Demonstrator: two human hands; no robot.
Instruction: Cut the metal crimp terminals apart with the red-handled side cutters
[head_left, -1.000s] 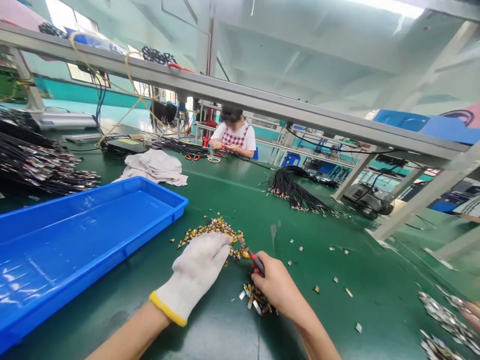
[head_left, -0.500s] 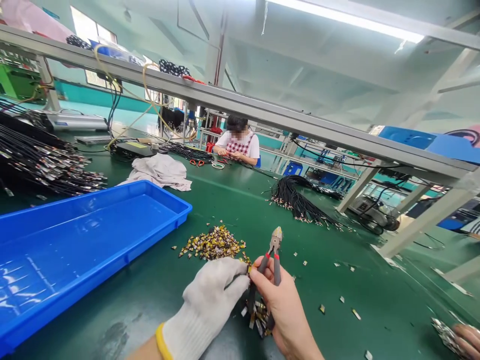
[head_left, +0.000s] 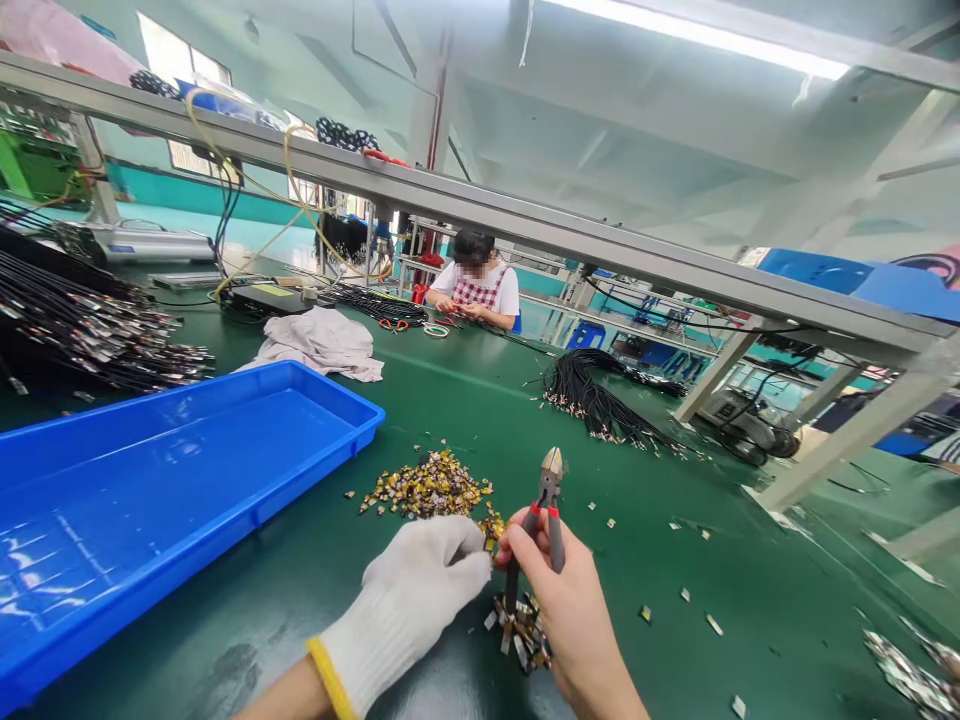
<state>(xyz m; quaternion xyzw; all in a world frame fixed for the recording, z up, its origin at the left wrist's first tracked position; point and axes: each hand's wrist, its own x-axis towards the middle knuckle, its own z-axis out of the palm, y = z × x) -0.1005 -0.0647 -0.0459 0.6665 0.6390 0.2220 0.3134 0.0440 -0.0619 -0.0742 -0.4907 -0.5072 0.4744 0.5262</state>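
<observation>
My left hand (head_left: 409, 605), in a white knit glove with a yellow cuff, has its fingers pinched together on a small gold piece at its fingertips, right beside my right thumb. My bare right hand (head_left: 574, 610) grips small cutting pliers (head_left: 546, 500) by their grey and red handles, jaws pointing up and away. A heap of small gold and dark metal pieces (head_left: 427, 487) lies just beyond both hands. A smaller heap of cut pieces (head_left: 521, 630) lies under my right hand on the green table (head_left: 480, 400).
A long blue tray (head_left: 172, 470) stands at the left. Black cable bundles lie at far left (head_left: 90, 320) and mid-table (head_left: 600, 400). A white cloth (head_left: 319, 340) lies behind the tray. Another person (head_left: 476, 285) works at the far end. Loose pieces (head_left: 911, 680) lie at the lower right.
My right hand lifted the pliers off the heap and turned their jaws upward. My gloved left hand drew back from the heap and pinched shut beside my right thumb.
</observation>
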